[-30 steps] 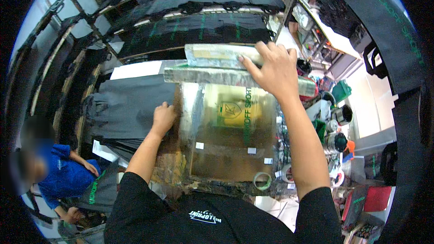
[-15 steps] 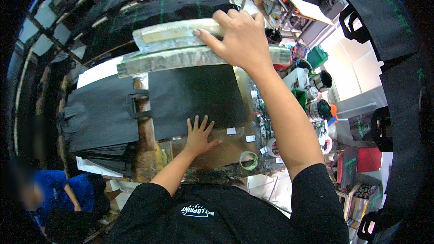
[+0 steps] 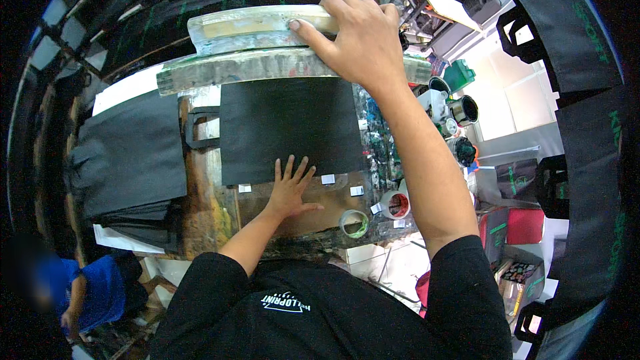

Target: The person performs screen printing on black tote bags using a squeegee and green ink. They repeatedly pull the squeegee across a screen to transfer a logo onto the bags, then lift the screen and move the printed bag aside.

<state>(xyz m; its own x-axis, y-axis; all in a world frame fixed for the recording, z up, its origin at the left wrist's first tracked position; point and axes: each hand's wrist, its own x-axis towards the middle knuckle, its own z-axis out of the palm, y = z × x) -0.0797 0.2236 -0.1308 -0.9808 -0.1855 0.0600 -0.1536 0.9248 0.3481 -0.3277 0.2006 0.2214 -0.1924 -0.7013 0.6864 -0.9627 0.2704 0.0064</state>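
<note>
Here, a black tote bag (image 3: 293, 133) lies flat on a paint-stained bench (image 3: 208, 217), its handle loop (image 3: 205, 143) pointing toward the bench's left edge. The worker's left hand (image 3: 289, 193), fingers spread, reaches over the bag's near border, with the palm above a brown board (image 3: 263, 219) close to the bench's near edge. Toward the far edge, the right hand (image 3: 363, 37) grips a pale squeegee (image 3: 247, 23), thumb against its near face, just above the side of a printing frame (image 3: 267, 67); whether it also grips the frame cannot be told. Two tape rolls (image 3: 387, 205) sit by the near right corner. At the left edge lies a pile of dark bags (image 3: 130, 153), near a person in blue (image 3: 103, 290).
</note>
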